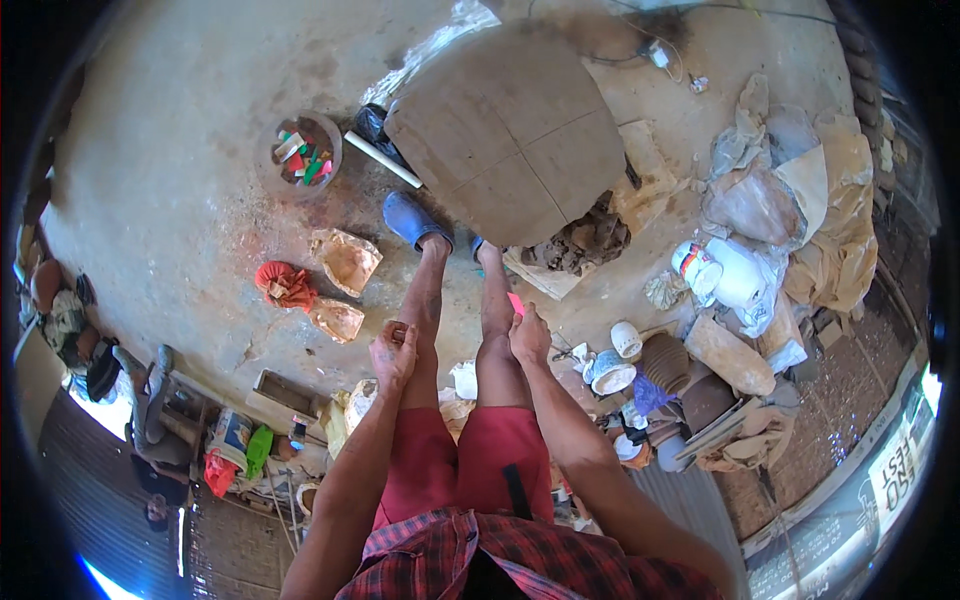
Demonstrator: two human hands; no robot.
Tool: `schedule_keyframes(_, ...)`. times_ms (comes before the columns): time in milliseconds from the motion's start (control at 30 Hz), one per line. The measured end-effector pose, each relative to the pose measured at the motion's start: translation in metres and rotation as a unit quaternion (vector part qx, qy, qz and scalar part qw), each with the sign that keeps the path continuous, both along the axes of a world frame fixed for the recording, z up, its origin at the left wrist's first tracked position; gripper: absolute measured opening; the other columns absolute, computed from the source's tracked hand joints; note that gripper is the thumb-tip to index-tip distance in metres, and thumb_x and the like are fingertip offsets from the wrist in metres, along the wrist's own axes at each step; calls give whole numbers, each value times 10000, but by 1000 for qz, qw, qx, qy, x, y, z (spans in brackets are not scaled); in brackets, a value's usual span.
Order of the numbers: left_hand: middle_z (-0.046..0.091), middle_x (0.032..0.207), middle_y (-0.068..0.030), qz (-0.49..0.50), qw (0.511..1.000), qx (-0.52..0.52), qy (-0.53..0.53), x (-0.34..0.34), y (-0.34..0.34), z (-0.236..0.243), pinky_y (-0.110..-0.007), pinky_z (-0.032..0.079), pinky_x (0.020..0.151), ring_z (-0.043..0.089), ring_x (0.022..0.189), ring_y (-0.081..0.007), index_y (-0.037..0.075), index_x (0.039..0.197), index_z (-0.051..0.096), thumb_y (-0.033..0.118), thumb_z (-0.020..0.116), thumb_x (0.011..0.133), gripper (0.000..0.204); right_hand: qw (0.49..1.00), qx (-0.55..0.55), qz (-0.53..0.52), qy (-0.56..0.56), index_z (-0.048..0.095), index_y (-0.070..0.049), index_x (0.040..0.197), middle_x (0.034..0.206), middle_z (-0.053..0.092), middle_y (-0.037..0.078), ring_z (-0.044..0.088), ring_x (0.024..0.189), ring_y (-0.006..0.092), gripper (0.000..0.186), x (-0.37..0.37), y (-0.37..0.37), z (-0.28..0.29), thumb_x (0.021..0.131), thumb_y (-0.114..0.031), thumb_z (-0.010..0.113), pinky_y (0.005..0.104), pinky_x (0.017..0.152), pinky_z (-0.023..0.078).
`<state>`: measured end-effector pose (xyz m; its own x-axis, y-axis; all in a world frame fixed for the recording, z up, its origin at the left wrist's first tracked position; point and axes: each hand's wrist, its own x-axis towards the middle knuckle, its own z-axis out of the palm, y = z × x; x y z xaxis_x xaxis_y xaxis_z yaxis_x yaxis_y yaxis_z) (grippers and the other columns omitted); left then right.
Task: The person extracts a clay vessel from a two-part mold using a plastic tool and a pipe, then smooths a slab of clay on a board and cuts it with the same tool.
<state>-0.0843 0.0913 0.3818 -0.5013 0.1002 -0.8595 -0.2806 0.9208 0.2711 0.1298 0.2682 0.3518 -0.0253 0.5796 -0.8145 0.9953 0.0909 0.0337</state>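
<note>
My right hand (528, 336) is closed on a small flat pink piece (516, 303), which sticks up past the fingertips over my right shin. In front of my left knee, my left hand (393, 355) has its fingers curled together; what they hold, if anything, is hidden. Beyond my feet sits a large grey-brown clay block (510, 140) with crossing lines scored in its top. Torn lumps of dark clay (585, 238) lie against its near right side. Left of the block stands a round tub (333, 150) with red, green, pink and pale pieces inside.
A white stick (384, 160) leans by the block. A red cloth bundle (285, 285) and two pale hollow moulds (346, 262) lie on the floor to the left. Plastic bags (755, 205), a white bucket (697, 268) and pots crowd the right. Another person (160, 470) is at lower left.
</note>
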Motion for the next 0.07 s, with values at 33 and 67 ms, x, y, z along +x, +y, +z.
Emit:
schedule_keyframes(33, 753, 716, -127, -5, 1000, -2, 4, 0, 0, -1, -357, 583, 607, 721, 573, -202, 25, 998, 738, 278, 751, 949, 259, 1000, -2, -6, 1, 555, -59, 1254, 987, 737, 289, 715, 939, 511, 302, 0, 0, 0, 1034, -265, 578, 617, 827, 566)
schedule_keyframes(67, 755, 717, -122, -2, 1000, -10, -8, -1, 0, -2, -357, 594, 620, 732, 589, -200, 25, 1005, 739, 292, 764, 947, 275, 1000, 4, -13, -2, 555, -59, 1254, 987, 737, 289, 715, 939, 511, 302, 0, 0, 0, 1034, -265, 578, 617, 827, 566)
